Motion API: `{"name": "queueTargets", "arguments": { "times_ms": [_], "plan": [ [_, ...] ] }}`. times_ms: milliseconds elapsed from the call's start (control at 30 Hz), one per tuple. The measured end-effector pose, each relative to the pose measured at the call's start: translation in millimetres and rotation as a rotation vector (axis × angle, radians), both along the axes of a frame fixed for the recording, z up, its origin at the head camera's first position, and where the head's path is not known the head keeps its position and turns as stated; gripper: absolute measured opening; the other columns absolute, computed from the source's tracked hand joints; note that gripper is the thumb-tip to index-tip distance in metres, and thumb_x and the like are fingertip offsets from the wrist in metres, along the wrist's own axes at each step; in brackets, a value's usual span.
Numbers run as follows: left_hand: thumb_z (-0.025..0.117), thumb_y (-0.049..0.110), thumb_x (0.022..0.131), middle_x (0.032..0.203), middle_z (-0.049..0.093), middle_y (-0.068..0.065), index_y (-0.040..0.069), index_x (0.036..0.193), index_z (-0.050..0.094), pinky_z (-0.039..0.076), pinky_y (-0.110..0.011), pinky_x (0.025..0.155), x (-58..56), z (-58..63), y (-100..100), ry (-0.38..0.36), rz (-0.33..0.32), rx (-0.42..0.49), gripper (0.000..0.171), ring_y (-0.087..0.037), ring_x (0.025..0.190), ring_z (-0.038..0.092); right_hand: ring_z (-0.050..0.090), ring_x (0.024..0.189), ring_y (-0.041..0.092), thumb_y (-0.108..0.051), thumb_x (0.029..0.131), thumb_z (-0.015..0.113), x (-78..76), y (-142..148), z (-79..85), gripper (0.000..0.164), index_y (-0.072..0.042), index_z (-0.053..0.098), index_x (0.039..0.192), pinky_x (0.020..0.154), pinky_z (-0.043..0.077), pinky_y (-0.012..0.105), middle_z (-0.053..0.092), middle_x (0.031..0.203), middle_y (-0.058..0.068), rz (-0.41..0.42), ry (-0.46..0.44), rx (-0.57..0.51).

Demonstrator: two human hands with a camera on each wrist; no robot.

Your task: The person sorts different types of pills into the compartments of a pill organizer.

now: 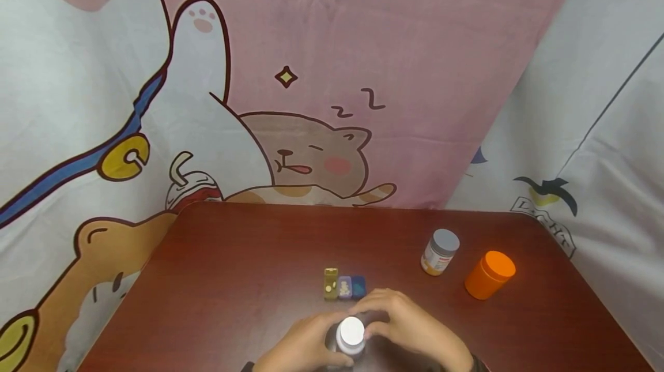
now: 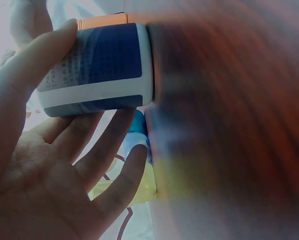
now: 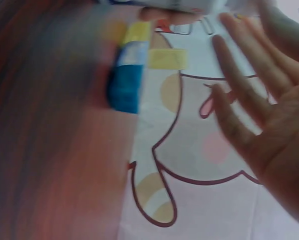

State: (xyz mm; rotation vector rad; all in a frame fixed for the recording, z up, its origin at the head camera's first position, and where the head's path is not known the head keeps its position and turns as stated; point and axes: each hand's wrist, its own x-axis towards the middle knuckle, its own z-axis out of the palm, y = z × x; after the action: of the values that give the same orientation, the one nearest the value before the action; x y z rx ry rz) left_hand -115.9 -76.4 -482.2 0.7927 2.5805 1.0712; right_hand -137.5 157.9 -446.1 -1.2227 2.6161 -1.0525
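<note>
A white bottle with a blue label stands upright, its base right at the tabletop. My left hand holds it, thumb on one side and fingers along the other. On top is a white cap. The thumb and bent forefinger of my right hand grip around this cap, while its other fingers spread out. Just beyond the hands lies a small pill organizer with yellow, lilac and blue compartments. The yellow lid is raised, and pale pills show in the yellow and lilac compartments.
A white jar with a grey lid stands at the back right of the dark red-brown table. To its right is an orange jar. A cartoon-printed cloth hangs behind the table.
</note>
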Motion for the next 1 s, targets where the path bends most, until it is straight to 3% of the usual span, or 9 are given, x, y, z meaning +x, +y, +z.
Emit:
{"name": "queueTargets", "arguments": {
  "times_ms": [133,500,700,867,1000],
  "plan": [
    [0.085,0.04,0.071,0.12,0.065,0.017,0.027,0.133,0.059,0.048,-0.022,0.078,-0.5,-0.3,-0.5,0.002,0.0,0.001,0.068,0.004,0.098,0.057,0.063,0.094,0.008,-0.039,0.084,0.072,-3.7,-1.9,-2.2,0.031,-0.028,0.072,0.113,0.083,0.051,0.025,0.071,0.104,-0.015,0.0,-0.062,-0.045],
    [0.085,0.045,0.07,0.117,0.067,0.014,0.025,0.132,0.06,0.051,-0.025,0.08,1.7,1.0,-0.8,0.033,0.02,-0.036,0.07,0.001,0.098,0.059,0.062,0.1,0.004,-0.039,0.079,0.076,4.4,-10.0,-0.6,0.039,-0.032,0.07,0.117,0.088,0.05,0.028,0.069,0.109,-0.02,0.015,0.019,-0.02],
    [0.084,0.043,0.072,0.107,0.066,0.021,0.028,0.127,0.062,0.047,-0.02,0.073,1.3,2.4,-0.8,-0.021,0.021,-0.001,0.061,0.006,0.089,0.056,0.059,0.101,0.0,-0.036,0.081,0.077,11.6,-15.9,2.8,0.038,-0.031,0.069,0.118,0.09,0.05,0.028,0.067,0.11,-0.021,0.003,0.078,0.039],
    [0.084,0.041,0.073,0.1,0.064,0.022,0.029,0.126,0.062,0.044,-0.018,0.066,1.4,2.1,-0.4,-0.063,0.018,0.028,0.059,0.007,0.08,0.054,0.053,0.093,0.0,-0.037,0.081,0.078,18.4,-20.3,6.6,0.038,-0.029,0.069,0.117,0.083,0.049,0.024,0.063,0.103,-0.021,-0.034,0.184,0.128],
    [0.084,0.041,0.072,0.099,0.064,0.022,0.031,0.126,0.062,0.046,-0.019,0.067,1.7,1.0,0.5,-0.095,0.029,0.034,0.059,0.006,0.08,0.055,0.049,0.086,0.0,-0.042,0.078,0.079,22.3,-26.0,6.9,0.039,-0.028,0.07,0.114,0.078,0.046,0.021,0.06,0.093,-0.02,-0.074,0.352,0.197]
  ]
}}
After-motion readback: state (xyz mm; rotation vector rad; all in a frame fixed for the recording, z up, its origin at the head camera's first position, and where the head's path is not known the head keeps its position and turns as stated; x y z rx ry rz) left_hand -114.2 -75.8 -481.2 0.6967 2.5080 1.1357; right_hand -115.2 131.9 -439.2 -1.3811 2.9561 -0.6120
